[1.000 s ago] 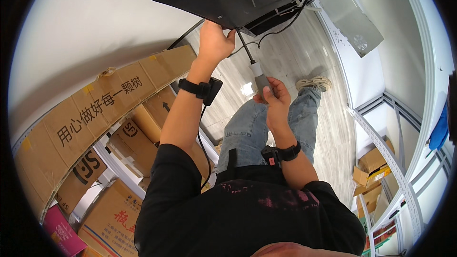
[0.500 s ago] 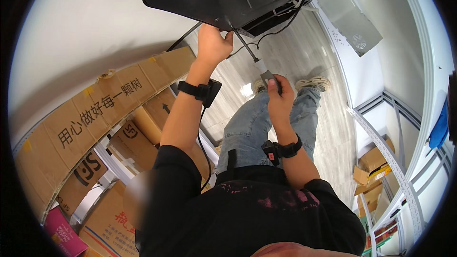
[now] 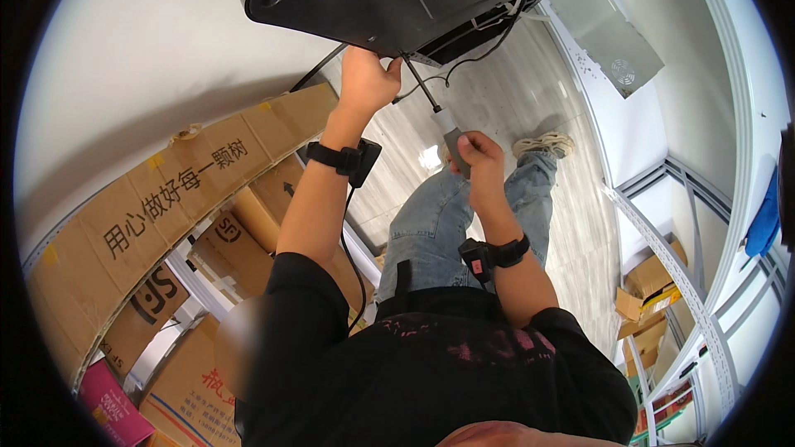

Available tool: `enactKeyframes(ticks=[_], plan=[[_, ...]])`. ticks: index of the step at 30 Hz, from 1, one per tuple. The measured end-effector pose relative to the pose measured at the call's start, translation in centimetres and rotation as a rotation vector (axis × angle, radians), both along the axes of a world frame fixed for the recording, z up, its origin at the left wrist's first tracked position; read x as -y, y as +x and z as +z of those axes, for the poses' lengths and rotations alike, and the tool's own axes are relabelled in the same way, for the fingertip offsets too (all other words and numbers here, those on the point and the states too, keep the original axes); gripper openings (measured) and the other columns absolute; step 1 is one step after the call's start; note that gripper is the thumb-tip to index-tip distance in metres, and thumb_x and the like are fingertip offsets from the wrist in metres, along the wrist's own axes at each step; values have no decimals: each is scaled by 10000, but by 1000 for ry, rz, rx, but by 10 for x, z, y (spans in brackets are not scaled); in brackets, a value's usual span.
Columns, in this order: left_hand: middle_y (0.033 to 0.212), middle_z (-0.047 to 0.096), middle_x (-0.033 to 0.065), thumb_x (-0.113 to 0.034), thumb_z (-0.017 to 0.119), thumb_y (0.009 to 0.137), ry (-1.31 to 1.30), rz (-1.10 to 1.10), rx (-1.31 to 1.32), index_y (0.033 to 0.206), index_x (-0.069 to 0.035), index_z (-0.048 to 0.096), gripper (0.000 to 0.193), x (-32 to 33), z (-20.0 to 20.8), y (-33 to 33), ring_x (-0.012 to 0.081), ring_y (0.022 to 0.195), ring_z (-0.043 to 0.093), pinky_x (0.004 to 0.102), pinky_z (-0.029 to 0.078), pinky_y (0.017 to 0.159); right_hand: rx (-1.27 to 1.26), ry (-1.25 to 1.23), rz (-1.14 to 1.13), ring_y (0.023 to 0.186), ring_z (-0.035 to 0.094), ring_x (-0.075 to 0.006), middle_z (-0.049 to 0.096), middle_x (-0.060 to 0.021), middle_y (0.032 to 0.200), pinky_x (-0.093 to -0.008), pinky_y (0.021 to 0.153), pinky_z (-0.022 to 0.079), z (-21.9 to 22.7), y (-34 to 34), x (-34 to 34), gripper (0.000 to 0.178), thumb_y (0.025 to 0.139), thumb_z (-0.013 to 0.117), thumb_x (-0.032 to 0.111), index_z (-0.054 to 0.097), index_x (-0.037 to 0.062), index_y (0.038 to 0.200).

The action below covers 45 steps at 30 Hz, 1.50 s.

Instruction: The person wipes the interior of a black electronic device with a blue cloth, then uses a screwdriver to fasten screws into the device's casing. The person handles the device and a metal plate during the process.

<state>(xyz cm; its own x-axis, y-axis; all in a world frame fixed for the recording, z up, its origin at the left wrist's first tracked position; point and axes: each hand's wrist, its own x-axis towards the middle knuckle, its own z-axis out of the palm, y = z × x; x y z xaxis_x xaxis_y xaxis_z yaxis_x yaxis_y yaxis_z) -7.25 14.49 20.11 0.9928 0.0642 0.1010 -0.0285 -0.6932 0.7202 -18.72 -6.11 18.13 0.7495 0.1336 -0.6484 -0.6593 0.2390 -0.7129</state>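
A large black plastic housing with a smooth face hangs over the top of the view. Up at its lower edge is my left hand; the thumb shows, but the other fingers are hidden by the housing. My right hand is closed around the grey handle of a long-shafted screwdriver. Its dark shaft slants up and left to the housing's lower edge, beside my left thumb. The very tip is out of sight.
A black cable hangs below the housing. To the left stand cardboard boxes behind a long cardboard strip. On the right are a grey panel, a pale metal frame and an opened carton.
My right hand has turned slightly around the handle, and the screwdriver handle has shifted a little left and up. The housing and my left hand have moved slightly left.
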Motion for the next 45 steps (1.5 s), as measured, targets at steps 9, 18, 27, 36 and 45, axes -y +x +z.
enactKeyframes(ticks=[9, 18, 27, 36, 45], plan=[[998, 651, 173, 90, 709, 711, -73, 10, -95, 1065, 37, 573, 383, -5, -3, -2, 273, 908, 673, 328, 541, 808, -246, 412, 209, 447, 502, -128, 586, -74, 640, -254, 422, 388, 25, 15, 24, 479, 1014, 360, 378, 593, -40, 1040], [1082, 547, 248, -135, 800, 680, 335, 52, 108, 1097, 13, 528, 520, 1, 1, -25, 444, 1038, 505, 475, 417, 884, -64, 186, 274, 523, 553, -100, 625, -67, 714, -228, 474, 437, 49, 6, 134, 272, 928, 594, 250, 587, 19, 1071], [782, 673, 122, -84, 696, 810, -71, -416, -294, 842, 1, 648, 103, 171, 125, 25, 218, 702, 673, 300, 509, 609, 236, 12, -42, 663, 594, -111, 631, -61, 792, -245, 607, 492, 140, 27, 299, 286, 882, 644, 184, 580, 4, 1095], [821, 653, 79, -80, 713, 799, -189, -641, 63, 941, -47, 680, 150, 457, 198, 140, 175, 723, 604, 290, 491, 634, 355, -76, -316, 667, 553, -77, 610, -35, 804, -217, 594, 457, 172, 43, 420, 276, 861, 665, 128, 582, 2, 1092], [801, 643, 41, -68, 729, 746, 31, -690, 203, 940, -80, 692, 197, 545, 170, 163, 185, 729, 581, 307, 488, 664, 309, -153, -425, 680, 543, -76, 593, -24, 795, -219, 613, 442, 171, 46, 472, 296, 848, 682, 132, 573, 6, 1092]])
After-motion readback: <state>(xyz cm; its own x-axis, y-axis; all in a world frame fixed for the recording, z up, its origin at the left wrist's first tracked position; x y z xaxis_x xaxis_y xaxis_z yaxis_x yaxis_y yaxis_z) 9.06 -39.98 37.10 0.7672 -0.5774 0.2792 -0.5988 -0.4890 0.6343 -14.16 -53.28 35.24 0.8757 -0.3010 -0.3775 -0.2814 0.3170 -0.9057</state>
